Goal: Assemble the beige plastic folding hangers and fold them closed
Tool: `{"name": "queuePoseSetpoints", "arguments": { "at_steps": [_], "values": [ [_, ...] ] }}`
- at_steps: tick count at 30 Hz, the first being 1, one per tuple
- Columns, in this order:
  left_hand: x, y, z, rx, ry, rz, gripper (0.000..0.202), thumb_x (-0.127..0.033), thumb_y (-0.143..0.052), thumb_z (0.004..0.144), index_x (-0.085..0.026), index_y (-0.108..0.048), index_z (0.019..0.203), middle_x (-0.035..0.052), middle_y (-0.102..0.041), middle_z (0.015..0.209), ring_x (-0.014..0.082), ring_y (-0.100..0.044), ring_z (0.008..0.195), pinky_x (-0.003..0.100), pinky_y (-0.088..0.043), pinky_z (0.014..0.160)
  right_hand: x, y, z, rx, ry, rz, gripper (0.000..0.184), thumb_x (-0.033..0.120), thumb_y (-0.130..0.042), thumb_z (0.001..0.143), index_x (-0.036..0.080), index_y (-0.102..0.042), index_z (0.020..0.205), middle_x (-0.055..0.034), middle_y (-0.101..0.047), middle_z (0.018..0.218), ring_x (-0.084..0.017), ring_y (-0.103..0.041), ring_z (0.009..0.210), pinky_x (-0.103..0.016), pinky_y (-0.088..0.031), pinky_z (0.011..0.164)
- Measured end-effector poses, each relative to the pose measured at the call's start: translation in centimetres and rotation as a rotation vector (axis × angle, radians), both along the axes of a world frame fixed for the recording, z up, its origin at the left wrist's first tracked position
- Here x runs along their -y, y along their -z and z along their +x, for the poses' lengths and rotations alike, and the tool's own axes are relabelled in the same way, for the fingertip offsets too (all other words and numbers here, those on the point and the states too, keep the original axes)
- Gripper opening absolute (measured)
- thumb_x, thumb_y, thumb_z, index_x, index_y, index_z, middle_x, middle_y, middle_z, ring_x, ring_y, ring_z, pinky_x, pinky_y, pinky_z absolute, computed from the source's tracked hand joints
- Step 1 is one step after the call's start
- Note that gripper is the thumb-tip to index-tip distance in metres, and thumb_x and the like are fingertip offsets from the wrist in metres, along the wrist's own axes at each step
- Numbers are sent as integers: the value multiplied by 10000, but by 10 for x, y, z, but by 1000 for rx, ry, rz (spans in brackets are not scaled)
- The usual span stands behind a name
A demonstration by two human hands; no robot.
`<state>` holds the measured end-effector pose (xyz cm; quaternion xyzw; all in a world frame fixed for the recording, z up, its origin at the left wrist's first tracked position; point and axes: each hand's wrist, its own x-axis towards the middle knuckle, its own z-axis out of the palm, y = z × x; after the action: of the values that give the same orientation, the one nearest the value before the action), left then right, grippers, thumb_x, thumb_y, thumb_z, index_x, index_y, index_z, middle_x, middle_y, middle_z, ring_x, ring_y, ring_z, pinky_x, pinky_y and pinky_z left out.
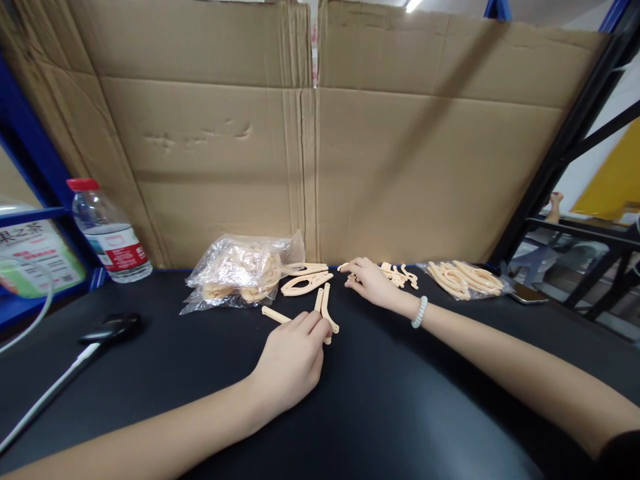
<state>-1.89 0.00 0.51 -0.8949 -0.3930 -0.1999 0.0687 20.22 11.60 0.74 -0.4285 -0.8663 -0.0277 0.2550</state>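
Observation:
My left hand [293, 357] rests on the black table [390, 400], its fingers closed in a pinch on a peach plastic forked piece [325, 308]; a straight peach stick [275, 315] lies just left of the fingers. My right hand [370, 281], with a white bead bracelet at the wrist, lies further back, fingers curled over small peach plastic pieces [400, 275]. What is under those fingers is hidden. Two looped peach pieces [305, 279] lie between the hands and the clear bag [240, 272].
A clear plastic bag of peach parts sits at the back centre, another small pile on plastic [465, 279] at back right. A water bottle [107, 233] stands back left. A black tool with a white cable [107, 330] lies at left. Cardboard sheets [310, 133] wall the back.

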Motion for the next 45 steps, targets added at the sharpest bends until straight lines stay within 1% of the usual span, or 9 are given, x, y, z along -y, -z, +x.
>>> {"name": "queuePoseSetpoints", "arguments": {
  "at_steps": [2,5,8,14,22,27,33,37,45],
  "values": [
    [0,1,0,-4,0,7,252,2,-416,791,-202,-528,889,42,-607,915,205,-591,816,315,-502,679,22,-1,-8,8,-97,4,266,176,-591,897,164,-606,1163,-100,-607,1149,-218,-525,1118,-399,-431,988],
    [0,2,1,-8,-8,36,221,-22,-418,810,-197,-525,892,46,-597,907,209,-585,820,317,-501,665,56,-4,-18,34,-397,-24,245,185,-564,910,184,-601,1152,-83,-598,1199,-191,-526,1124,-366,-432,1000],
    [-1,0,0,-39,-45,54,154,-80,-430,841,-192,-523,891,59,-593,913,227,-575,853,325,-504,649,77,-7,-20,97,-488,-81,158,188,-509,939,156,-628,1039,-90,-616,1174,-189,-534,1100,-362,-418,1013],
    [-5,-9,-1,-199,-180,20,103,-186,-449,886,-164,-550,893,92,-592,923,273,-567,886,403,-538,707,82,-9,-11,107,-448,-139,238,238,-447,980,168,-589,1158,-115,-560,1234,-206,-515,1146,-376,-403,1027],
    [5,-18,-1,-410,-188,24,297,23,-434,797,-144,-578,995,110,-574,997,268,-581,914,343,-584,639,84,-4,-19,172,-449,-64,168,306,-517,951,168,-612,955,-113,-550,1196,-214,-526,1051,-394,-437,968],
    [19,-26,6,-558,-153,80,409,88,-438,688,-123,-596,1000,146,-592,1037,288,-590,934,315,-598,568,83,4,-13,71,-396,-52,197,239,-528,942,163,-622,1098,-122,-560,1132,-218,-530,1032,-389,-478,930],
    [12,-18,3,-366,141,219,286,54,-448,764,-112,-593,947,132,-607,958,263,-601,866,321,-604,579,83,11,-7,-87,-391,-69,219,145,-509,929,179,-594,1129,-110,-578,1123,-214,-528,1057,-387,-498,930],
    [0,-13,-2,-260,350,366,202,-58,-397,928,-90,-594,952,145,-614,953,288,-593,1000,326,-613,659,81,13,-7,-105,-393,-63,176,136,-528,915,176,-593,1074,-105,-580,1106,-211,-527,1048,-383,-497,934],
    [-12,-5,-5,-80,343,235,260,-135,-374,982,-181,-562,1157,114,-572,1272,257,-392,1349,363,-556,949,82,12,-7,-130,-392,-77,118,112,-530,901,172,-580,988,-104,-581,1089,-212,-531,1050,-383,-500,928]
  ]
}}
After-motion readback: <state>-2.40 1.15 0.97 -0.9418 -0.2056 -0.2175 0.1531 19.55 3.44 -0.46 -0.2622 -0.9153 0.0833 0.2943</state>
